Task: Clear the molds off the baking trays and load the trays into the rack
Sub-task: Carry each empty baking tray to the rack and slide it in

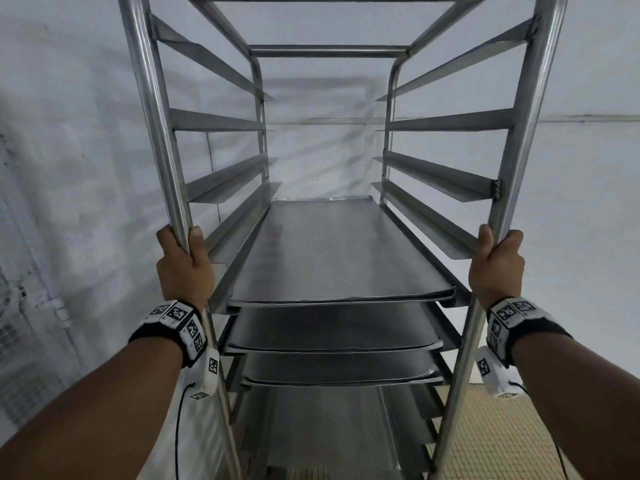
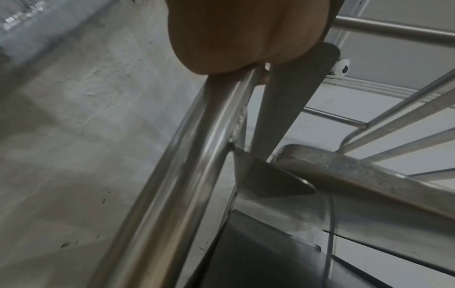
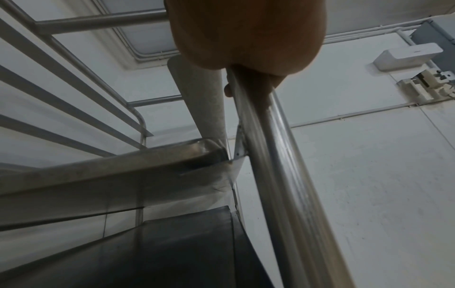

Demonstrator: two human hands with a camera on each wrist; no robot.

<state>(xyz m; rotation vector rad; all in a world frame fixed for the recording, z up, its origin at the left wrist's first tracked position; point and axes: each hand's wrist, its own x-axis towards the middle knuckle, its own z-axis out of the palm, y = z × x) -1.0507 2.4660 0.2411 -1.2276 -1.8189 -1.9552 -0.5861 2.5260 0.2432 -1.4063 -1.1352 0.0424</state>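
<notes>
A tall steel tray rack (image 1: 152, 98) fills the head view. Three bare baking trays sit on its rails: the top tray (image 1: 332, 258), a second tray (image 1: 329, 330) under it, a third tray (image 1: 339, 370) lower down. My left hand (image 1: 185, 261) grips the rack's front left post, thumb on the inner side. My right hand (image 1: 497, 263) grips the front right post (image 1: 519, 133) the same way. In the left wrist view my left hand (image 2: 236, 35) is wrapped round the post (image 2: 187, 165). In the right wrist view my right hand (image 3: 248, 33) holds its post (image 3: 278, 155). No molds are in view.
Empty rails (image 1: 221, 123) run along both sides above the trays. A pale wall (image 1: 69, 150) stands close behind and to the left of the rack. Tan tiled floor (image 1: 502, 438) shows at the lower right. A white box (image 3: 408, 55) and conduit hang on the wall.
</notes>
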